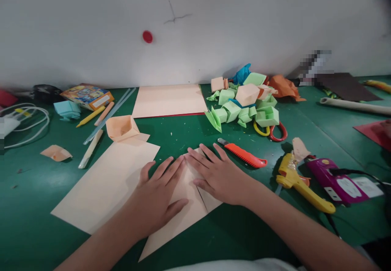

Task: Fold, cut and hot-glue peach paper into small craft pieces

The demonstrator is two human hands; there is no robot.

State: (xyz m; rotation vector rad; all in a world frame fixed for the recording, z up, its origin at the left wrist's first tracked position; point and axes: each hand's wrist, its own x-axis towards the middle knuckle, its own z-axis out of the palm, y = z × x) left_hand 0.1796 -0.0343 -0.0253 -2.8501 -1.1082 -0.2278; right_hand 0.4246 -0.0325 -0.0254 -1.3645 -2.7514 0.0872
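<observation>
A creased sheet of peach paper [183, 222] lies on the green table in front of me. My left hand [163, 193] rests flat on its left part, fingers stretched out. Flat near the far edge of that sheet lies my right hand [218, 173], fingers spread, beside a dark fold or cut line. Another peach sheet [104, 185] lies to the left, partly behind my left forearm. A folded peach paper box [122, 128] stands at its far corner. Just beyond my right hand is an orange utility knife [244, 155], its blade end towards the hand.
Several folded green and peach paper pieces [244, 104] are heaped at the back, near scissors [277, 132]. A yellow glue gun [302, 185] and a purple power strip [337, 181] lie right. Peach sheets [171, 100] lie by the wall; glue sticks [91, 148] and a box [88, 95] are left.
</observation>
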